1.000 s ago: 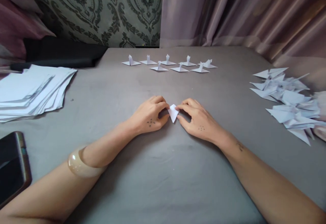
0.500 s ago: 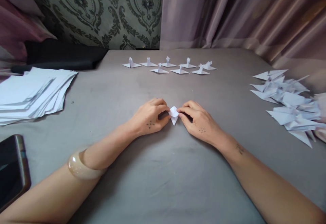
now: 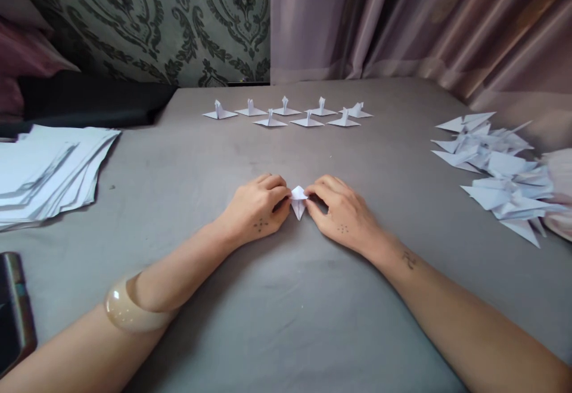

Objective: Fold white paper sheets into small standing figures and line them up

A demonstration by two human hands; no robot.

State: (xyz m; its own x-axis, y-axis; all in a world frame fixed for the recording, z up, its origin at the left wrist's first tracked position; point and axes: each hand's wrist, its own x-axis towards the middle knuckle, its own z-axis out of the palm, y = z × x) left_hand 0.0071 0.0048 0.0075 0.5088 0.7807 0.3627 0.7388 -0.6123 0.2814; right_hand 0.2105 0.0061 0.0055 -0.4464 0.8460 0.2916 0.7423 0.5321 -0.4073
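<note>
A small folded piece of white paper (image 3: 299,201), kite-shaped with its long point toward me, is held between my two hands just above or on the grey cloth. My left hand (image 3: 260,207) pinches its left edge between thumb and fingers. On the other side, my right hand (image 3: 337,208) pinches the right edge the same way. A crease runs down the lower half of the paper. The fingertips hide its side corners.
Several folded paper cranes (image 3: 285,107) stand in two rows at the back of the grey cloth-covered table (image 3: 286,321). A heap of folded paper pieces (image 3: 500,170) lies at right. On the left are a stack of white paper (image 3: 49,170), a phone (image 3: 15,309) and black cloth (image 3: 93,98).
The view has shifted slightly, so most things sit a little farther left. Both hands still pinch the folded paper, whose upper flap now looks flatter and more pointed.
</note>
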